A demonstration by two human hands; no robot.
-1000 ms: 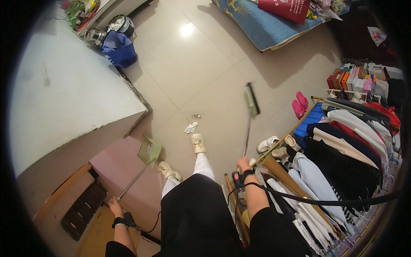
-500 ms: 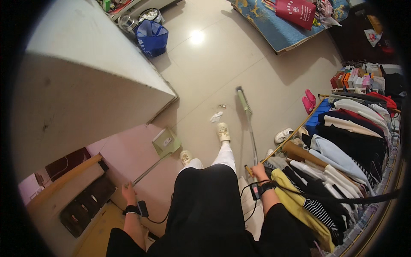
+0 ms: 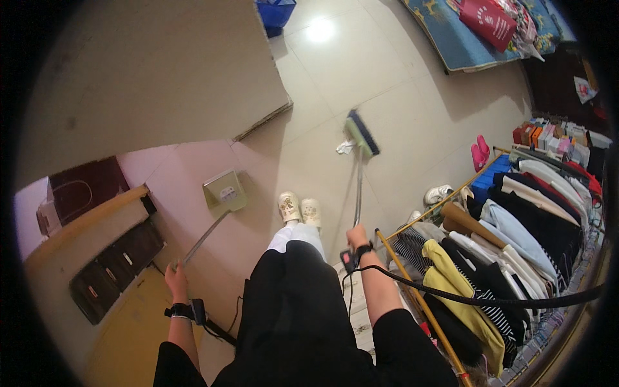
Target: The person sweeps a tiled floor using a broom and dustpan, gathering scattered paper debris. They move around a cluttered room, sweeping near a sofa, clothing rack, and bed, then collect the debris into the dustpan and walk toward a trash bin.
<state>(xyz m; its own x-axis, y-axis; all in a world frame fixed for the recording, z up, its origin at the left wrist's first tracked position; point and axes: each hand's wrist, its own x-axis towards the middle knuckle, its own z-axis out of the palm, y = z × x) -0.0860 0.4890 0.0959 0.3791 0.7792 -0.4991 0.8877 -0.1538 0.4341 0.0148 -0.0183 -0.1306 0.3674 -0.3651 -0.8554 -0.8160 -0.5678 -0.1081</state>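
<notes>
My left hand [image 3: 176, 282] is closed round the metal handle of a pale green dustpan [image 3: 225, 192], whose pan lies left of my feet near the wall corner. The broom [image 3: 358, 187] is in my right hand [image 3: 356, 237], its fingers wrapped round the long metal stick. The broom's green head with dark bristles rests on the floor ahead of me. A crumpled white tissue [image 3: 345, 148] lies against the left side of the broom head. Any smaller debris by the head is hidden or too small to make out.
On the right stands a clothes rack [image 3: 445, 213] full of garments, with pink slippers [image 3: 480, 153] and white shoes [image 3: 438, 193] beside it. A large wall corner [image 3: 193, 84] juts in at left. A bed [image 3: 445, 39] is far right, a blue bag [image 3: 276, 14] far ahead.
My right hand has swung the broom left, so its head now sits at the tissue. The dustpan has shifted left and away from my feet. My feet have come together.
</notes>
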